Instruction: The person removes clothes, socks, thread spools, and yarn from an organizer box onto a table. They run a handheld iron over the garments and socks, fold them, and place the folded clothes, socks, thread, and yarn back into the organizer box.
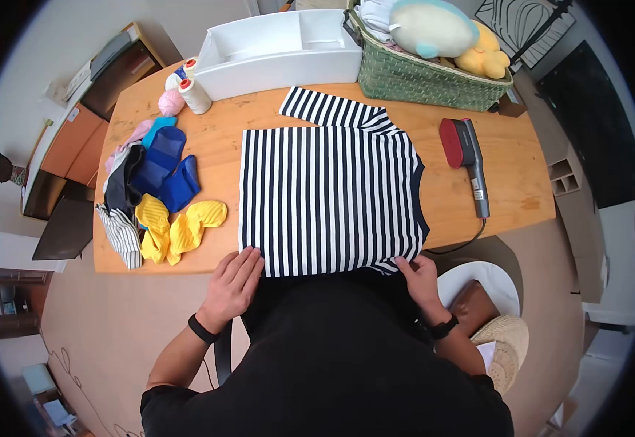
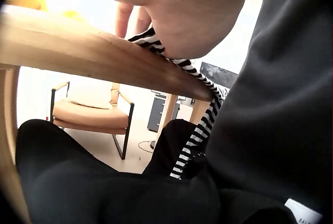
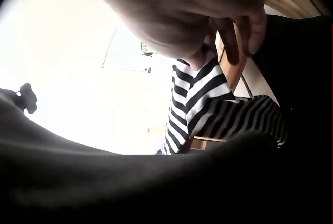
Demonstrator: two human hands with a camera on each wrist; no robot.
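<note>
A black-and-white striped long-sleeved shirt (image 1: 324,197) lies on the table, hem to the left and dark neckline to the right. One sleeve (image 1: 332,108) points left along the far side; the other sleeve (image 2: 195,138) hangs below the table's front edge in the left wrist view. My left hand (image 1: 239,280) rests with straight fingers on the near hem corner. At the near shoulder, my right hand (image 1: 421,280) pinches the cloth between thumb and fingers. The right wrist view shows the thumb on the striped fabric (image 3: 200,86), with the sleeve drooping below.
Left of the shirt lies a pile of small clothes, with yellow (image 1: 199,222) and blue (image 1: 164,167) pieces. Thread cones (image 1: 195,97) and a white divided bin (image 1: 281,69) stand behind. A green basket (image 1: 434,84) holds plush toys. A handheld steamer (image 1: 470,164) lies right, its cord trailing off the edge.
</note>
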